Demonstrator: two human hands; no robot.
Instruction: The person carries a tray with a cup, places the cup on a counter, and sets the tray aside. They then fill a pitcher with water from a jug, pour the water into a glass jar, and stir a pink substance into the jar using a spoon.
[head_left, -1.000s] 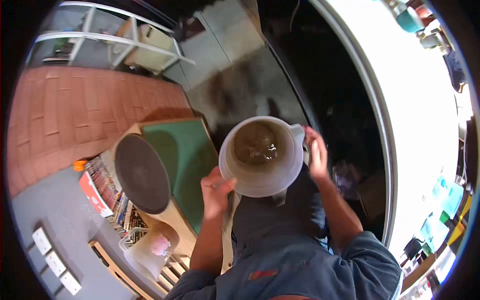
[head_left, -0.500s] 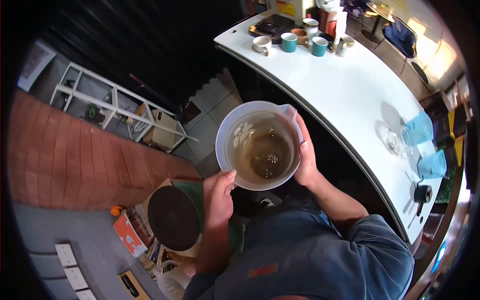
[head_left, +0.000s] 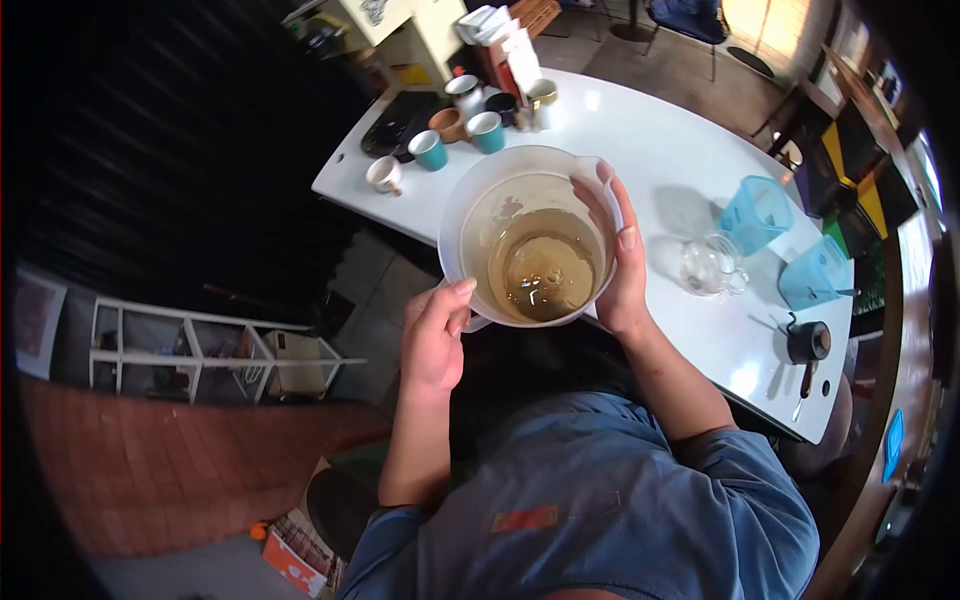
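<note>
A translucent plastic pitcher (head_left: pixel 468 235) is held up in front of my body, its mouth facing me. Pale brownish liquid (head_left: pixel 550 275) with a few bubbles lies in the bottom. My left hand (head_left: pixel 437 335) is closed at the pitcher's lower left, thumb on the rim; a bit of the handle shows beside it. My right hand (head_left: pixel 625 270) wraps the right side near the spout, with fingers showing through the wall. Behind the pitcher is the white table (head_left: pixel 640 120).
Teal cups (head_left: pixel 428 152), a white mug (head_left: pixel 384 176) and a brown cup (head_left: pixel 447 125) stand at the table's far left. On the right are a glass pot (head_left: pixel 710 266), blue containers (head_left: pixel 755 215) and a small dark pot (head_left: pixel 808 342). A white rack (head_left: pixel 190 345) stands at left.
My view has turned to the right, so the table now lies behind the pitcher. Both hands keep their grip on the pitcher, which has moved over toward the table's edge.
</note>
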